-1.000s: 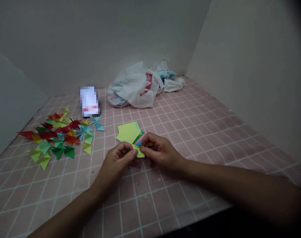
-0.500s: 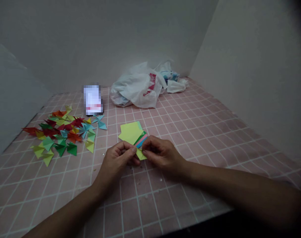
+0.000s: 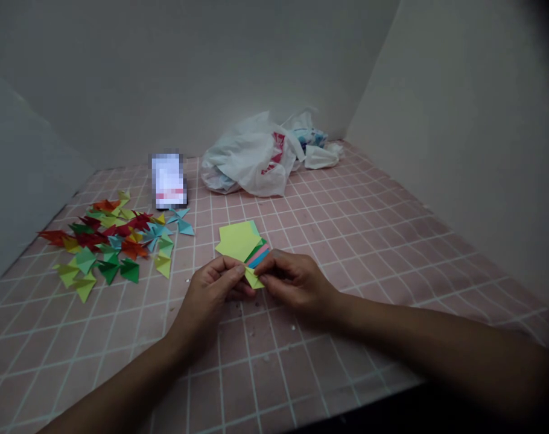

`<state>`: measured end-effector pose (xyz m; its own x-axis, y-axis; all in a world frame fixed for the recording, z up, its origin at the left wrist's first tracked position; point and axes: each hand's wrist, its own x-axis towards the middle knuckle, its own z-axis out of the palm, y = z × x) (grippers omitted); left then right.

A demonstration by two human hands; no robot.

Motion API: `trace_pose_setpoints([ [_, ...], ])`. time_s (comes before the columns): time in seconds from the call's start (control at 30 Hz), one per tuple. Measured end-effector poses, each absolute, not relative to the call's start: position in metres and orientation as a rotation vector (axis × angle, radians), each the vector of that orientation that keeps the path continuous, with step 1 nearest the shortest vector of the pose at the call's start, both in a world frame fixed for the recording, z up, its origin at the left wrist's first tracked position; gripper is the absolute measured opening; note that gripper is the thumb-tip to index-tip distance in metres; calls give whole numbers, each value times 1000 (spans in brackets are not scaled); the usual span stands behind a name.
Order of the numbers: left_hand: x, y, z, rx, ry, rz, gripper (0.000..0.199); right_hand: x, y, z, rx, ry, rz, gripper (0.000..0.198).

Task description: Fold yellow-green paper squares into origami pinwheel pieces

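Note:
Between my two hands is a small folded piece of yellow paper (image 3: 253,279). My left hand (image 3: 220,280) pinches its left side with thumb and fingers, which partly hide it. On the other side my right hand (image 3: 295,278) grips the right edge with thumb and forefinger. Just beyond the hands, a fanned stack of coloured paper sheets (image 3: 239,239) lies on the table, yellow on top, with green, pink and blue edges showing at the right. To the left lies a spread of folded paper pieces (image 3: 109,271) in red, orange, green, yellow and light blue.
A phone (image 3: 169,181) with a lit, blurred screen stands behind the folded pieces. At the back, a white plastic bag (image 3: 251,157) with red print lies beside a blue-and-white packet (image 3: 313,137). A pink checked cloth (image 3: 369,241) covers the table, with walls around it.
My fingers have shifted slightly on the yellow paper, and a little more of its folded face shows. The stack and the folded pieces stay where they were.

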<state>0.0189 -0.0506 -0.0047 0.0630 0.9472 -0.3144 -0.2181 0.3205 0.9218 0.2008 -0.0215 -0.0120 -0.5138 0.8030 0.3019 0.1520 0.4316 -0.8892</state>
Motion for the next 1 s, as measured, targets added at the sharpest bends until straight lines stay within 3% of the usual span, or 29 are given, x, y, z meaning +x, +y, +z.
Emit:
trace_pose_setpoints([
  [0.73, 18, -49, -8, 933, 1178, 1065, 21, 200, -22, -13, -788, -1835, 1232, 9],
  [1.0, 17, -48, -3, 1047, 1213, 1076, 15, 197, -20, -13, -840, -1583, 1705, 14],
])
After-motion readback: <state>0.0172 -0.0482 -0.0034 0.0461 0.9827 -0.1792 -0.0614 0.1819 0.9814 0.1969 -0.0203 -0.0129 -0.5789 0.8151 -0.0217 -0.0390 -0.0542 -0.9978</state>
